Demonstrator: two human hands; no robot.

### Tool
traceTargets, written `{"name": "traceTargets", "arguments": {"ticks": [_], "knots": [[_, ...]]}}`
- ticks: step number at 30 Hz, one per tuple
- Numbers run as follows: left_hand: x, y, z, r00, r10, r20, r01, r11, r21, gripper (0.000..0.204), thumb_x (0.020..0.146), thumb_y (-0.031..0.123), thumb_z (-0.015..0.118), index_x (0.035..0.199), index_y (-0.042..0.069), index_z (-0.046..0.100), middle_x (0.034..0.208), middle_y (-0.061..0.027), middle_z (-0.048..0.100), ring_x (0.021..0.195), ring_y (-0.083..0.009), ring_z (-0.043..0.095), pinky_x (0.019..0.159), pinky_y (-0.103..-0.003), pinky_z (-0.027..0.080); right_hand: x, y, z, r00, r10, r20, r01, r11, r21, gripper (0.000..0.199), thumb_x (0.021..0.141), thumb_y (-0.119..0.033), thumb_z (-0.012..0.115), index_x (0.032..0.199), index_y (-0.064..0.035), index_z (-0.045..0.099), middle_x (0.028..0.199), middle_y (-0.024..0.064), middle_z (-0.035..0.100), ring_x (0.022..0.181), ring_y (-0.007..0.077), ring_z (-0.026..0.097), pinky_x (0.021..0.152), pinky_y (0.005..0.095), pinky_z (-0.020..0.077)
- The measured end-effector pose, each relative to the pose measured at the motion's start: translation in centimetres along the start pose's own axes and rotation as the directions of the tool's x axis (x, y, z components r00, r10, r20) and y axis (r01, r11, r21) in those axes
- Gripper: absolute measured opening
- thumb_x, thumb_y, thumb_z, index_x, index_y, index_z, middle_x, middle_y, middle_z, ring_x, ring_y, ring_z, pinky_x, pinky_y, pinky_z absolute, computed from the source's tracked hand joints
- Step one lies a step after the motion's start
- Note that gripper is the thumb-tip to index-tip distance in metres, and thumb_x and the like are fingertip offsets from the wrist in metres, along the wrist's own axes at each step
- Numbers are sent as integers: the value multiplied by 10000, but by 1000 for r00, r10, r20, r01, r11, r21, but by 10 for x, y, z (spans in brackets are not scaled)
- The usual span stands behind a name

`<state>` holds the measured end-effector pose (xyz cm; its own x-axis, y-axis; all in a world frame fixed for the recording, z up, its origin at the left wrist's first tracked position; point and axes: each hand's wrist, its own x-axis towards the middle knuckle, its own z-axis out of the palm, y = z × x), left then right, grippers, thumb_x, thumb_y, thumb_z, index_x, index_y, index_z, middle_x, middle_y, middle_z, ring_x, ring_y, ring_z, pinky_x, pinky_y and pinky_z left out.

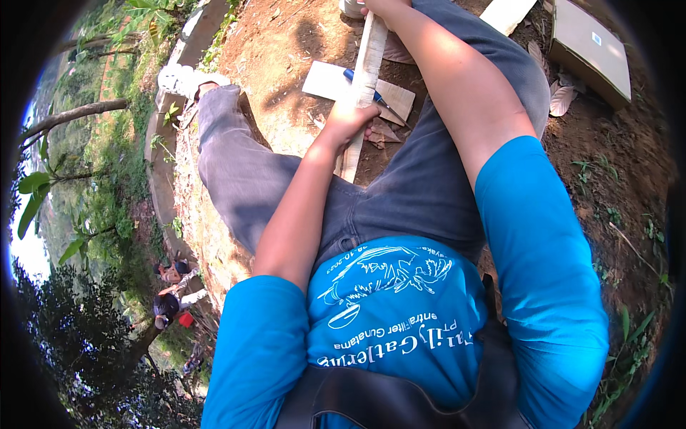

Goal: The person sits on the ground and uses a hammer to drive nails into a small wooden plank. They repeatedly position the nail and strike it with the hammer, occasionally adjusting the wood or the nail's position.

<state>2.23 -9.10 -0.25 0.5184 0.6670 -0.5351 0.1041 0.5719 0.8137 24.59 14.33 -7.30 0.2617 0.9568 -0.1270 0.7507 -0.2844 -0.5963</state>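
Observation:
A long pale wooden strip (369, 61) lies lengthwise between my legs, its near end by my lap. My left hand (348, 125) is closed round its lower part, with the thumb out to the right. At the upper picture edge my right hand (386, 6) is partly cut off; its fingers curl over the far end of the strip. Under the strip, a flat light board (325, 80) rests on the soil. A thin pointed tool with a blue handle (349, 74) lies across that board, partly hidden by the strip, its dark shaft pointing down to the right.
A greyish can (351, 8) stands beside my right hand. To the right are a brown cardboard box (593, 57), a pale board (506, 14) and dry leaves (562, 99). A concrete edge (158, 136) borders the slope on the left, where other people (171, 297) sit farther off.

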Motion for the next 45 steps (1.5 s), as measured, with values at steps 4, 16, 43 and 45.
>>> {"name": "traceTargets", "arguments": {"ticks": [4,16,43,45], "knots": [[-12,-2,-4,999,-2,-47,1,1000,-30,218,821,24,684,1015,-20,594,713,-41,578,516,-121,537,445,-273,459,-61,-57,-43,945,328,-17,-188,582,791,282,878,-230,684,1028,4,640,843,129,669,707,243,666,587,371,543],[4,2,1,998,-50,-27,53,988,144,271,844,137,703,1078,16,640,802,-61,644,604,-124,596,565,-291,521,50,57,-98,804,-243,543,-560,-4,828,489,914,-389,680,1168,4,538,855,80,622,785,210,651,729,438,581],[-5,18,37,802,68,-593,393,688,610,383,768,405,730,1037,139,669,1007,-140,728,957,-324,703,831,-427,563,3,-8,-93,889,197,413,-449,208,869,446,955,-480,465,898,-48,559,619,31,460,508,207,500,447,394,483],[-3,15,36,801,96,-591,375,690,619,338,769,371,702,1000,125,670,972,-141,727,925,-329,703,821,-429,564,3,-4,-94,889,212,405,-448,221,866,416,959,-455,479,904,-50,558,628,33,466,514,209,505,448,395,488]]}}
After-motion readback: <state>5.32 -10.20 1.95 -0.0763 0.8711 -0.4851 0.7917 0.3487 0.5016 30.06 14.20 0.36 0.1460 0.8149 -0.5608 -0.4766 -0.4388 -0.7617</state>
